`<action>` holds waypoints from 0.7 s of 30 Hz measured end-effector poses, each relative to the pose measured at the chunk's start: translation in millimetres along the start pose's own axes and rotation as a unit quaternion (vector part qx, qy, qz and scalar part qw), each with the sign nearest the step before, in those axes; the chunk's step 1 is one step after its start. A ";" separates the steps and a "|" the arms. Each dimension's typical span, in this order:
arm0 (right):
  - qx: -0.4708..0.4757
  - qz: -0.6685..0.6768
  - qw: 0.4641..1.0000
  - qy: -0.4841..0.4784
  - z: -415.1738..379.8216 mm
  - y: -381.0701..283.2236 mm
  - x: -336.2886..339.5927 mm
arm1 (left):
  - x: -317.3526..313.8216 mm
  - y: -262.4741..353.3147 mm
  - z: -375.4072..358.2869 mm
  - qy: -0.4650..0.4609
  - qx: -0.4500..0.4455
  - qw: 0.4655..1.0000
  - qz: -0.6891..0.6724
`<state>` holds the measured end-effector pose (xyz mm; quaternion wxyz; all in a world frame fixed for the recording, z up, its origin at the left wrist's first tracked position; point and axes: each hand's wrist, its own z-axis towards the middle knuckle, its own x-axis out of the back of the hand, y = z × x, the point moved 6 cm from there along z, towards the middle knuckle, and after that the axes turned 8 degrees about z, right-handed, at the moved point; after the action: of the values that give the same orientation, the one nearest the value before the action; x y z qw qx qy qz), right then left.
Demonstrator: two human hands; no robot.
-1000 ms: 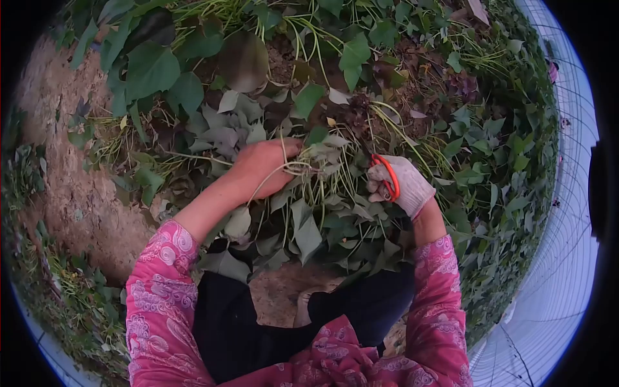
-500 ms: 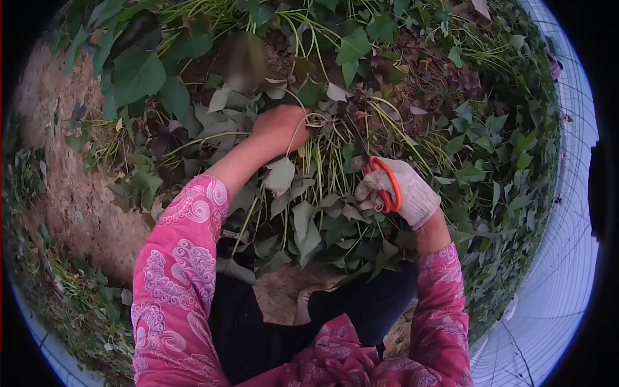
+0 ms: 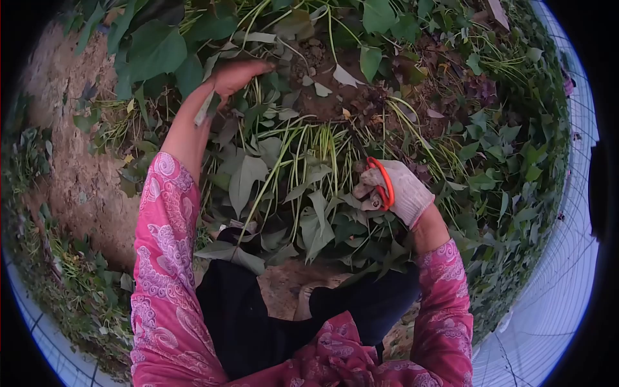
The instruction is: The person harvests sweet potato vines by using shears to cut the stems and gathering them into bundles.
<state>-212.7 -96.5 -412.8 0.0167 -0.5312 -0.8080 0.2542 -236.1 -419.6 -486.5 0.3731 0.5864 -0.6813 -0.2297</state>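
Note:
My right hand (image 3: 401,188), in a pale, soiled work glove, grips orange-handled scissors (image 3: 385,184). Their dark blades point up and away into the stems, partly hidden. Bare, my left hand (image 3: 238,76) reaches out at the upper left among the leaves, fingers stretched toward the right; a leaf (image 3: 205,108) lies across its wrist. Between the hands, a thick bunch of long pale-green stems (image 3: 316,145) with broad leaves (image 3: 247,182) droops toward my knees.
Larger green leaves (image 3: 157,53) stand beyond my left hand. Bare brown soil (image 3: 71,187) runs along the left, with a patch of crumbly earth (image 3: 335,97) ahead. Dense foliage (image 3: 516,161) spreads right toward a pale, gridded sheet wall (image 3: 561,258).
My left hand has moved up and left, away from the stem bunch, and its fingers have straightened. The right hand with the scissors has stayed almost in place.

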 end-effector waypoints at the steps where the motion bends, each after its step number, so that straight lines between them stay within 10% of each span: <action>1: 0.003 0.014 1.000 -0.002 0.2 0.2 -1.2 | 14.2 9.0 -13.3 0.043 0.012 0.999 0.021; 8: -0.008 0.019 1.000 0.022 3.0 -2.2 -11.1 | -9.3 32.8 -20.2 -0.087 -0.136 0.975 0.155; 21: -0.033 0.080 0.996 0.030 0.3 -7.3 -13.4 | -125.2 29.2 15.8 -0.133 -0.112 0.880 0.442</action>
<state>-213.1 -110.5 -406.7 0.0035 -0.6017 -0.7701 0.2120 -262.4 -294.1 -504.2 0.4052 0.1424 -0.8824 -0.1918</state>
